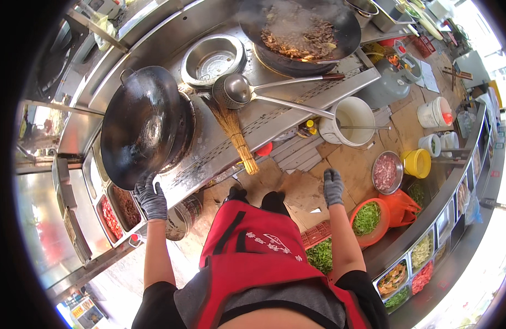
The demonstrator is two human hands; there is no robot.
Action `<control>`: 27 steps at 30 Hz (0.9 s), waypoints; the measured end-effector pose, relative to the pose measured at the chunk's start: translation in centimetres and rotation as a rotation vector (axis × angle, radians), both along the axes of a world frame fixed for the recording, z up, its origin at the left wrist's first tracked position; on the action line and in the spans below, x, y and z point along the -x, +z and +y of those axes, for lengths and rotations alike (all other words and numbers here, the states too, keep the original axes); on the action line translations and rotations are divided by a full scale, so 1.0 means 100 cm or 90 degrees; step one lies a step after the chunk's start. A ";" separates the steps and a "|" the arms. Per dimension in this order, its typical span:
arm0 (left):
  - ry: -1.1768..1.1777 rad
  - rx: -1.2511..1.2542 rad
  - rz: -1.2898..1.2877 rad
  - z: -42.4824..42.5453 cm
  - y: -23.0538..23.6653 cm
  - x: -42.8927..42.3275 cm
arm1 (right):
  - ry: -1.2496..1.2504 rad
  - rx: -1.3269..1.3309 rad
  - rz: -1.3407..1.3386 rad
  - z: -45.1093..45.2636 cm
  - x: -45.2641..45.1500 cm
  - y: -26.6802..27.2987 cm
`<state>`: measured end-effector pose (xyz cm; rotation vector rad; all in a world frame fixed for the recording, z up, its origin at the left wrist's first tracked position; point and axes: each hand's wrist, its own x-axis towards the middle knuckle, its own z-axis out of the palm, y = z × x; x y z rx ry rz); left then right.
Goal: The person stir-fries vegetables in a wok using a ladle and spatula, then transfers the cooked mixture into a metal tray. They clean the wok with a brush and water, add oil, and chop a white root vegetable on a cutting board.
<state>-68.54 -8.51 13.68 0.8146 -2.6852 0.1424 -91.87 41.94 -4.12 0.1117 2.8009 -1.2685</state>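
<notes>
My left hand (151,199), in a grey knit glove, grips the near edge of a black wok (144,127). That wok stands tilted over the left burner ring (186,127), with a wet sheen inside and a loop handle at its far rim. My right hand (333,188), gloved alike, hangs over the floor with its fingers drawn together and nothing visible in it. On the steel counter (203,164) lie a bamboo wok brush (236,142), a ladle (237,88) resting in a perforated strainer (224,98), and a stack of metal basins (214,59).
Another wok (351,33) steams at the back, full of browned chopped food (298,37). A white bucket (353,119), a gas cylinder (384,78) and a bowl of raw meat (387,172) stand to the right. Cut greens (366,218) fill an orange basin. Ingredient trays (127,205) adjoin the left hand.
</notes>
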 end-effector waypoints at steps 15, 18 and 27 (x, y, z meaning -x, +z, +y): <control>-0.066 -0.518 -0.016 0.166 -0.069 0.116 | 0.348 -0.487 0.190 -0.123 0.327 0.047; -0.024 -0.538 -0.038 0.159 -0.073 0.132 | 0.424 -0.588 0.078 -0.132 0.351 0.041; 0.124 -0.532 0.004 0.146 -0.079 0.151 | 0.566 -0.519 0.227 -0.147 0.346 0.018</control>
